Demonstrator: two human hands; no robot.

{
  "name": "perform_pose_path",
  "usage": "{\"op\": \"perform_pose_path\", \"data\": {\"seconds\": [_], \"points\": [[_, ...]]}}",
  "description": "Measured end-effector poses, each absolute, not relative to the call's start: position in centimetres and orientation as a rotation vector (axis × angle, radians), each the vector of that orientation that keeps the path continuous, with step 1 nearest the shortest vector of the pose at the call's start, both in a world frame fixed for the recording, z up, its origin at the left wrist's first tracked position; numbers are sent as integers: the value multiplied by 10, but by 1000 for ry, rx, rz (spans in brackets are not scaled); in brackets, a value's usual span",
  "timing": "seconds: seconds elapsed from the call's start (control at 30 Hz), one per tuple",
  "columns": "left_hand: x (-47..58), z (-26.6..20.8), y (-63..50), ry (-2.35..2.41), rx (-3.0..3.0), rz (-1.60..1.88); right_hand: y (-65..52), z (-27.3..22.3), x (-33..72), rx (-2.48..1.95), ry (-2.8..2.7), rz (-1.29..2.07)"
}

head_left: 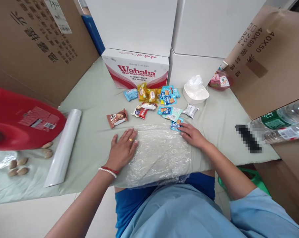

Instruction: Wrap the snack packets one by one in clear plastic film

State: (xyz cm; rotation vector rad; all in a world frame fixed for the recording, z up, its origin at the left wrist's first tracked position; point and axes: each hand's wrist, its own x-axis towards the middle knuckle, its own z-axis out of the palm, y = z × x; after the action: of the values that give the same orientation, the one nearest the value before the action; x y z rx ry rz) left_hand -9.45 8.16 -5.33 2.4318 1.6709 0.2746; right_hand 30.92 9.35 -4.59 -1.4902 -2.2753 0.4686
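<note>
A clear plastic bag [159, 155] lies spread across the table's front edge, wrinkled and shiny. My left hand [122, 148] rests flat along its left side, fingers stretched out. On the other side, my right hand [191, 134] lies low with its fingers extended, the tips at a small blue snack packet [176, 124] by the bag's far right corner. Just beyond the bag are a brown snack packet [117, 118], a red-and-white one [140, 111], a pale green one [173, 114] and a silver one [190, 111].
Yellow packets [147, 93] and more blue packets [168, 94] lie before a Wahaha carton [139, 71]. A white bowl [196, 94] holds crumpled plastic. Left are a red jug [23, 119], a white roll [64, 147] and several brown nuts [18, 167]; right, plastic bottles [285, 115] and a cardboard box [270, 62].
</note>
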Motion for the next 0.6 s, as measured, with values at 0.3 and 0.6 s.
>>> {"op": "perform_pose_path", "data": {"seconds": [0.3,0.6], "points": [[-94,-56,80,1660,2515,322,181,-16,270,-1667,-2296,318],[-90,-53,79,1675,2449,311,195,2,298,-1928,-2137,223]]}}
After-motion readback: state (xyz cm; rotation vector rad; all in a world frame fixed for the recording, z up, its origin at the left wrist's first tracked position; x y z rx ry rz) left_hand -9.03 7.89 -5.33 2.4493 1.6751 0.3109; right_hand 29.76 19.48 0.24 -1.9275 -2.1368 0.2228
